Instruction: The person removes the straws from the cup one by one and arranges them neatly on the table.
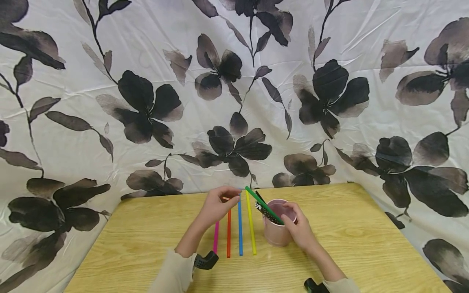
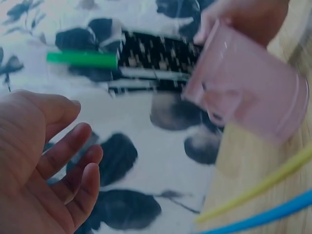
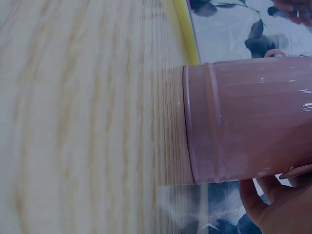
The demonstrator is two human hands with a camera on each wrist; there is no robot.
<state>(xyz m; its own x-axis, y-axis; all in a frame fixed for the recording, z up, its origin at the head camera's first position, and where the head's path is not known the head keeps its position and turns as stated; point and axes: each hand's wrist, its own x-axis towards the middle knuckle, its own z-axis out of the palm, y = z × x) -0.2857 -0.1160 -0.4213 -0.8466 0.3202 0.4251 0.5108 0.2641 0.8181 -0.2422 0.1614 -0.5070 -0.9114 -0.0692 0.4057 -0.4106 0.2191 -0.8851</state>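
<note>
Four slim coloured sticks on the tabletop, just beside a pink pail with a green stick poking out. Holding that pail by its rim with the right grip, plus a nicely relaxed left grip near the sticks' far ends.

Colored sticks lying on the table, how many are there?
4: from left to right, a pink stick, red stick, blue stick and yellow stick, all left of the pink cup. The left hand could hide others.
</note>
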